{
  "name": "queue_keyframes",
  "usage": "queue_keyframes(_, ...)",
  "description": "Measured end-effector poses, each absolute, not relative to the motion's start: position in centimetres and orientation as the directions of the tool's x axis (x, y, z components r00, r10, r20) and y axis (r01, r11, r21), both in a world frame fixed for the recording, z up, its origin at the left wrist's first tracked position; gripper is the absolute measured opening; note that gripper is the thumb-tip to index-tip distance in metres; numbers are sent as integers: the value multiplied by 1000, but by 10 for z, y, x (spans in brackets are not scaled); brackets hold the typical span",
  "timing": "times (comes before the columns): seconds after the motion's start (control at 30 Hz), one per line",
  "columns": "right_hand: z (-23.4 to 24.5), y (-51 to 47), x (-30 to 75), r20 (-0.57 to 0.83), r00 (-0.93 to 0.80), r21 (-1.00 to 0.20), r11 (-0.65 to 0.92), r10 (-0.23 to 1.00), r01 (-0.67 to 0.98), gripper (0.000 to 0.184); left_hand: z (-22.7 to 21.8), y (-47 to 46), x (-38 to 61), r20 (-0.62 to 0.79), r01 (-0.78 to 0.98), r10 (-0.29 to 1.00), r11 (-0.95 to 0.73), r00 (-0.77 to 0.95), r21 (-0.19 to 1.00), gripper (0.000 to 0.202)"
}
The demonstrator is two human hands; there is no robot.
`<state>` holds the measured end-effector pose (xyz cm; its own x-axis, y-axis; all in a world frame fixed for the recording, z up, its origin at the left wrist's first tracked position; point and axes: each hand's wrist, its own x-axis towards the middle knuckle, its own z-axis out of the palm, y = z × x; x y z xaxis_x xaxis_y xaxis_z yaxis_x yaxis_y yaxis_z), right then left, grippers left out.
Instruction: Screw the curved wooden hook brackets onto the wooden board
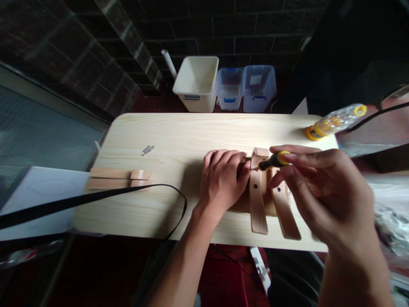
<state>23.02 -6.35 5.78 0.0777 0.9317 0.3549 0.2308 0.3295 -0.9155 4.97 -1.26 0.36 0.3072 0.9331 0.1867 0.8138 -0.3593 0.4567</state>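
Observation:
In my right hand [326, 192] is a screwdriver with a yellow and black handle [275, 160], pinched between thumb and fingers. Its tip end points down and left at a dark screw [255, 169] on a curved wooden strip [258, 209]; whether they touch I cannot tell. A second wooden strip [286, 215] lies to the right, partly behind my right hand, with a dark screw or hole in it. Both strips belong to a wooden assembly lying on the table. My left hand [223, 177] grips the assembly's left side, its fingers curled over and the thumb against the first strip.
On the light wood table [191, 132] are small dark screws [148, 149], two wooden pieces [110, 178] and a clear bottle-shaped container [335, 121] with yellow ends. A black strap [96, 199] crosses the left side. Plastic bins [195, 102] stand beyond the far edge.

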Motion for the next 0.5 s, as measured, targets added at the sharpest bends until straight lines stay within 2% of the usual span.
queue_keyframes(0.13, 55, -61, 229, 385, 99, -896, 346, 917, 279, 25, 2, -13, 50, 189, 819, 931, -364, 312, 443, 28)
queue_keyframes(0.27, 58, -61, 230, 358, 104, -913, 324, 928, 248, 22, 3, -13, 49, 195, 810, 929, -369, 314, 456, 29)
queue_keyframes(0.4, 62, -65, 231, 315, 79, -937, 297, 946, 185, 22, 7, -15, 43, 249, 747, 917, -398, 311, 532, 32)
queue_keyframes(0.5, 61, -67, 231, 333, 82, -932, 315, 939, 177, 25, 8, -17, 37, 274, 669, 884, -466, 379, 579, 30)
